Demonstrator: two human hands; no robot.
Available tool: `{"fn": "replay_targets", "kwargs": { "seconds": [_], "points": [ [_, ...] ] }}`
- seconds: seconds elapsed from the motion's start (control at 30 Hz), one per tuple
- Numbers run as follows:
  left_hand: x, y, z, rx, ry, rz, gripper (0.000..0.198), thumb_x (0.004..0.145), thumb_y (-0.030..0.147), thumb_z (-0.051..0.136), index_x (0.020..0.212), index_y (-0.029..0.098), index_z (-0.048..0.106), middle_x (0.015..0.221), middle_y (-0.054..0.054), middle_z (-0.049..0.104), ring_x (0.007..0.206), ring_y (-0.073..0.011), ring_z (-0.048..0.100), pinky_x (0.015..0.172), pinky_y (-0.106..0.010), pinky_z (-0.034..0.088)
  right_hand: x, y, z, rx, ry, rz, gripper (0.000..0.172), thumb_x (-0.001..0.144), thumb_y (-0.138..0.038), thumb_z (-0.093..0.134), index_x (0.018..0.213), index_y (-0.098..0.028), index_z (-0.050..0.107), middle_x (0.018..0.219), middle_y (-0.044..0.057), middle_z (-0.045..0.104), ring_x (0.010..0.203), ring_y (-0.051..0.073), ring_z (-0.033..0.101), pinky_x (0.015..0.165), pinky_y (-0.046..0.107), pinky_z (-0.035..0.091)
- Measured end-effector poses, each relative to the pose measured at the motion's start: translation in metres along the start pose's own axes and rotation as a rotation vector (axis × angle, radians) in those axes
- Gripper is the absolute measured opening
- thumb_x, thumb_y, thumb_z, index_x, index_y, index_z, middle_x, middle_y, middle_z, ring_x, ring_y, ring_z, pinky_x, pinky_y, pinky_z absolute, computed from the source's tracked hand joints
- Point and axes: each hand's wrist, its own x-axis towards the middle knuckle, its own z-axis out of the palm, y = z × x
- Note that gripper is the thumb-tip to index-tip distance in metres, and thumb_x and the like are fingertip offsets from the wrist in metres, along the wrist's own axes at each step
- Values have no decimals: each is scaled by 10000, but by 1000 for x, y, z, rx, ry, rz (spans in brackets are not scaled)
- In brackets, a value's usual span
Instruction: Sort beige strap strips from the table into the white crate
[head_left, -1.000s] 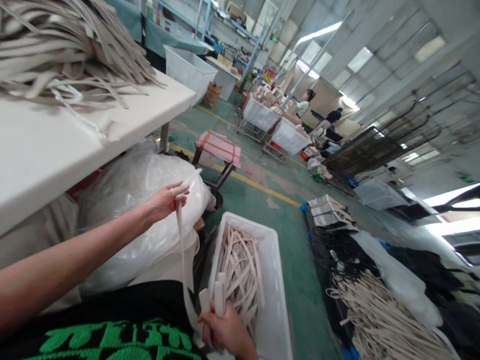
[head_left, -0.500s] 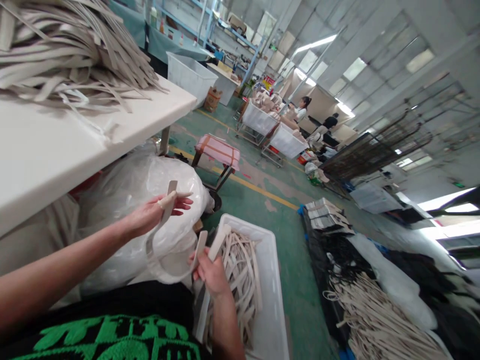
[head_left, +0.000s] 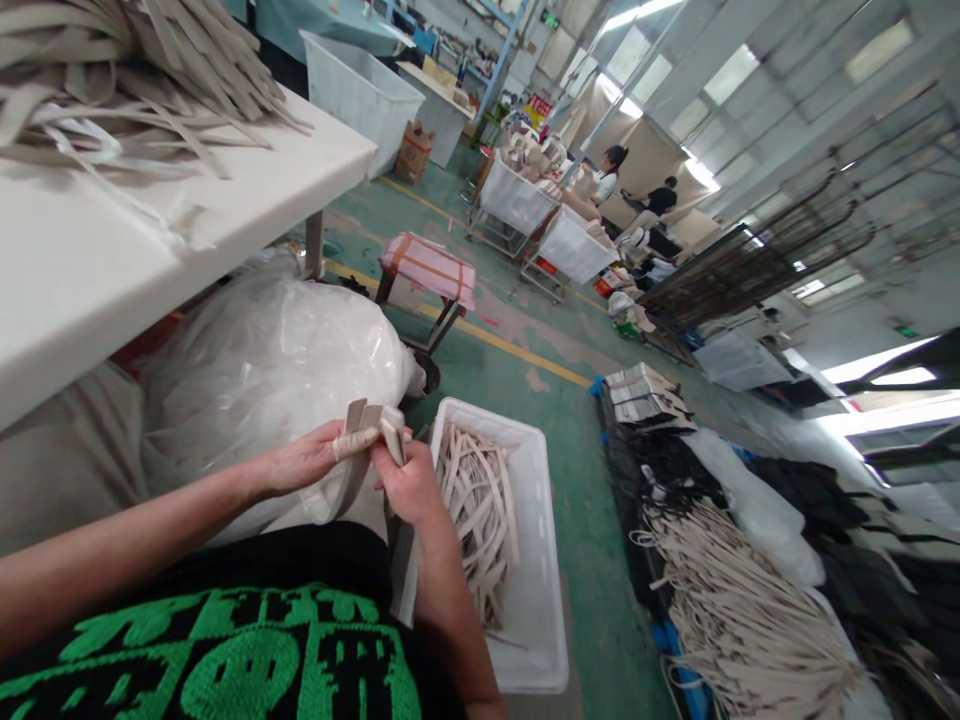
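Note:
Both hands meet in front of my lap. My left hand (head_left: 315, 457), its thumb or finger wrapped in beige, holds a beige strap (head_left: 358, 440) whose ends stick up. Close against it, my right hand (head_left: 407, 482) pinches strap ends (head_left: 392, 432) that touch the left hand's piece. The strap's lower part hangs in a loop below my left hand, over my lap. Right beside my right forearm stands a white bin (head_left: 551, 560) holding many loose beige straps (head_left: 484, 500).
A white table (head_left: 247, 220) at the upper left bears a heap of beige straps (head_left: 187, 60). Under it lies a clear plastic bag (head_left: 285, 350). A pink-topped stool (head_left: 427, 268) stands ahead. Straps (head_left: 750, 620) lie at the right. Two people sit far off.
My hands have come together from apart, bringing the strap ends side by side. My left hand's spread fingers have closed in. The view has shifted slightly.

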Motion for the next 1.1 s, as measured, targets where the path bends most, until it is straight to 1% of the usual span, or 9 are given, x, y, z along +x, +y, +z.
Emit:
{"fn": "replay_targets", "kwargs": {
  "seconds": [0.07, 0.13, 0.27, 0.37, 0.53, 0.67, 0.8, 0.93, 1.1],
  "points": [
    [0, 11, -5, 50, 3, 32, 512, 976, 599, 448, 994, 185, 748, 1018, -75, 728, 1026, -258, 644, 966, -349, 488, -4, -8, -13, -3, 151, -34, 397, 873, -551, 682, 767, -169, 706, 606, -16, 592, 497, 105, 497, 489, 224, 419],
    [0, 20, -7, 115, -117, 47, 505, 982, 596, 448, 1004, 194, 754, 1061, -68, 731, 1043, -254, 647, 979, -340, 484, -9, -15, -21, 59, 232, -65, 349, 852, -509, 724, 921, -168, 727, 582, -50, 550, 487, 94, 460, 495, 219, 402],
    [-4, 22, 1, 193, -495, 41, 591, 985, 629, 416, 951, 150, 760, 958, -91, 742, 891, -223, 669, 887, -298, 516, -19, -24, -18, -5, -67, -212, 262, 834, -427, 762, 941, -188, 761, 631, -43, 608, 554, 109, 547, 568, 227, 450],
    [-8, 13, 11, 194, -559, -19, 614, 990, 640, 388, 941, 152, 758, 937, -80, 744, 876, -215, 663, 858, -274, 510, -31, -23, -13, -112, -115, -290, 201, 896, -374, 677, 829, -202, 757, 720, -8, 691, 668, 136, 648, 659, 240, 498],
    [-14, -10, 23, 210, -660, -96, 612, 960, 682, 405, 892, 165, 724, 865, -54, 714, 767, -191, 613, 728, -241, 492, -58, -22, -32, -256, 80, -381, 147, 918, -280, 616, 859, -204, 726, 838, 23, 751, 765, 151, 705, 735, 247, 522],
    [-18, -35, 35, 302, -720, -117, 584, 981, 644, 372, 851, 172, 690, 837, -55, 707, 765, -195, 630, 725, -238, 490, -80, -32, -60, -273, 281, -361, 153, 913, -276, 637, 812, -200, 723, 761, 14, 742, 682, 144, 685, 673, 236, 515],
    [-19, -60, 38, 368, -616, -116, 510, 969, 602, 443, 971, 161, 698, 917, -60, 729, 846, -217, 656, 785, -255, 507, -102, -39, -97, -342, 442, -240, 223, 903, -344, 637, 774, -185, 724, 680, 4, 698, 594, 137, 623, 589, 231, 488],
    [-15, -81, 19, 184, -276, -141, 591, 958, 629, 465, 1299, 172, 624, 1190, -97, 729, 1067, -268, 669, 946, -327, 517, -115, -37, -149, -525, 793, -125, 352, 911, -467, 596, 795, -155, 709, 666, 6, 653, 540, 129, 545, 545, 238, 457],
    [-14, -99, -14, 63, 139, -337, 819, 774, 842, 539, 1246, 181, 646, 1254, -150, 718, 1031, -309, 712, 914, -389, 570, -92, -2, -199, -872, 713, -1, 378, 948, -459, 548, 1032, -149, 746, 745, 24, 693, 673, 169, 615, 722, 276, 486]
  ]
}}
